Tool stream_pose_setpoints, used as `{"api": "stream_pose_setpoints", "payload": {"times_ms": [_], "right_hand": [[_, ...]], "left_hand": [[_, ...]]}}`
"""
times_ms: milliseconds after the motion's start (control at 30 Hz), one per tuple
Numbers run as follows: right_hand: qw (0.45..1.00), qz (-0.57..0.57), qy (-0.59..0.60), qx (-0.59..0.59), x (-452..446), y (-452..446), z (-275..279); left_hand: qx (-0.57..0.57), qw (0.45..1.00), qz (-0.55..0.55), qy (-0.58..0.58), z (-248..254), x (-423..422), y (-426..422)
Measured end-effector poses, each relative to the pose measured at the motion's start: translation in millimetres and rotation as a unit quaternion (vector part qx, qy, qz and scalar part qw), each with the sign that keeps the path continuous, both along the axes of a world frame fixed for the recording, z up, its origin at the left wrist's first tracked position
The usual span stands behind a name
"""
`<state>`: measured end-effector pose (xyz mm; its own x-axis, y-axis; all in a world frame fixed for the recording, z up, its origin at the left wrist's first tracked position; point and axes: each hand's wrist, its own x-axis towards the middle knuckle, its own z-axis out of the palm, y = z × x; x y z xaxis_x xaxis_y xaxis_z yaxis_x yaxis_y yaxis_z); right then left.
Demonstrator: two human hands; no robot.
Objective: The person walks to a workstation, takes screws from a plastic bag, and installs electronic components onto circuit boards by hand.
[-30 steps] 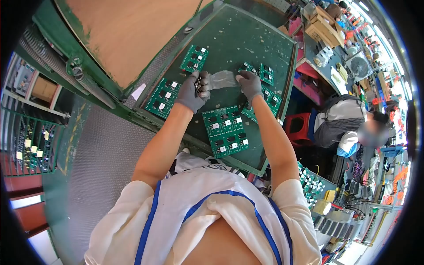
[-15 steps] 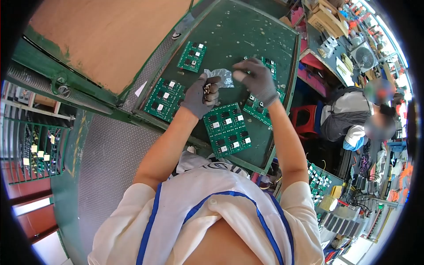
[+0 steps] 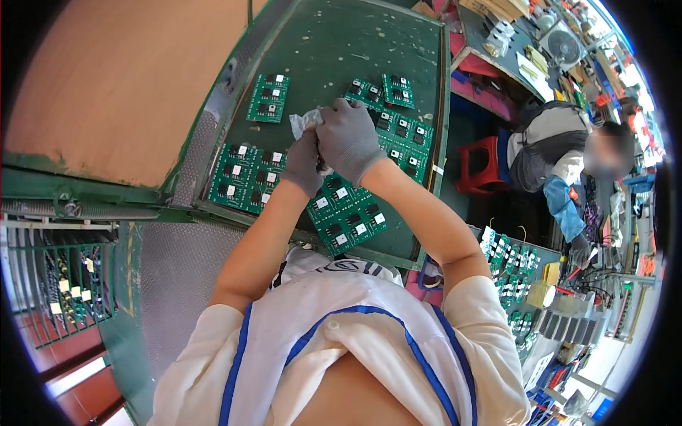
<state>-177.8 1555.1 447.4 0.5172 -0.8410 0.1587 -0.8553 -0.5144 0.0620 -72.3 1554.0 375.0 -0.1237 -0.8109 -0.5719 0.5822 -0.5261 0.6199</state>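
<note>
My left hand (image 3: 304, 163), in a grey glove, is closed in front of a crumpled clear plastic bag (image 3: 301, 126). Half a second ago small metal parts showed between its fingers; now they are mostly covered. My right hand (image 3: 349, 135), gloved too, has curled fingers pressed against the left hand's fingertips; what they pinch is hidden. Green circuit boards lie around both hands: one board (image 3: 268, 98) beyond to the left, another (image 3: 234, 174) beside my left forearm, one (image 3: 352, 216) below the hands, and another (image 3: 405, 131) to the right. Black components and white squares dot them.
The boards lie on a green, scuffed metal table (image 3: 320, 42) with a raised rim. At right a co-worker (image 3: 547, 135) bends near a red stool (image 3: 474, 165). A rack (image 3: 74, 291) holding boards stands at left. More boards (image 3: 508, 259) lie at lower right.
My right hand has moved left and come together with my left hand, covering part of the bag and of the parts. The view has shifted, and the co-worker's arm now reaches downward.
</note>
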Motion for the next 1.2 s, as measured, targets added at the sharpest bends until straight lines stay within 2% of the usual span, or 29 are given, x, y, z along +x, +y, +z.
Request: {"api": "stream_pose_setpoints", "payload": {"times_ms": [133,167,233,300,333,367,400,433,500,533,600,633,667,700,767,800,1000,1100,1133,1200], "right_hand": [[1.000,-0.024,0.006,-0.013,-6,1,-6],[1.000,-0.022,0.021,0.007,-8,0,-3],[0.999,-0.021,0.036,0.027,-13,-1,-3],[0.977,-0.005,-0.212,-0.032,-22,-3,-9],[0.977,-0.002,-0.211,-0.030,-28,-7,-12],[0.938,-0.004,-0.341,0.065,-34,-14,-14],[0.873,-0.007,-0.461,0.160,-41,-21,-16],[0.873,-0.003,-0.460,0.163,-47,-26,-19],[0.824,0.103,-0.509,0.228,-61,-37,-20],[0.801,0.025,-0.537,0.265,-67,-41,-14],[0.887,-0.082,-0.417,0.183,-85,-74,-18],[0.932,-0.123,-0.298,0.165,-93,-92,-22],[0.961,-0.163,-0.174,0.141,-99,-108,-25],[0.962,-0.155,-0.173,0.139,-101,-122,-32],[0.967,-0.158,-0.006,0.199,-101,-150,-47],[0.954,-0.158,0.010,0.256,-100,-165,-55],[0.927,-0.127,0.107,0.335,-85,-188,-44],[0.931,-0.116,0.115,0.325,-85,-192,-43],[0.932,-0.116,0.116,0.324,-87,-194,-45],[0.919,-0.127,0.009,0.373,-93,-202,-51]], "left_hand": [[0.002,1.000,-0.006,-0.020,17,-9,5],[0.003,1.000,-0.010,-0.022,7,-6,4],[-0.084,0.974,-0.125,0.172,-8,3,-1],[-0.083,0.973,-0.118,0.180,-6,-1,-5],[-0.082,0.972,-0.110,0.188,0,-4,-5],[-0.082,0.973,-0.106,0.188,2,-5,-6],[-0.088,0.971,-0.105,0.194,4,-5,-7],[-0.093,0.970,-0.104,0.199,4,-5,-8],[-0.080,0.969,-0.102,0.210,-4,-5,-13],[-0.065,0.968,-0.102,0.221,-10,-4,-16],[-0.071,0.959,-0.130,0.241,-24,4,-19],[-0.077,0.949,-0.167,0.258,-27,8,-22],[-0.082,0.947,-0.157,0.268,-23,10,-19],[-0.086,0.948,-0.151,0.266,-20,10,-16],[-0.041,0.974,-0.098,0.199,-8,11,-12],[-0.040,0.972,-0.086,0.215,-4,14,-10],[-0.047,0.968,-0.075,0.235,-11,31,-8],[-0.050,0.961,-0.088,0.257,-18,33,-7],[-0.052,0.961,-0.088,0.258,-16,33,-6],[-0.032,0.973,-0.074,0.217,-12,32,-4]]}}
